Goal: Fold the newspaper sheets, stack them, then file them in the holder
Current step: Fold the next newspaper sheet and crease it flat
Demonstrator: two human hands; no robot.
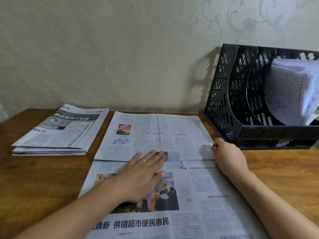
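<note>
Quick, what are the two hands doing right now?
Left hand: open, fingers flat, pressing on the newspaper sheet.
Right hand: fingers curled, gripping the sheet's folded right edge.

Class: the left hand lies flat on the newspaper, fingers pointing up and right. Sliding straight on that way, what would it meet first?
Probably only more paper: the left hand would cross the folded-over flap, heading toward the black holder beyond.
</note>
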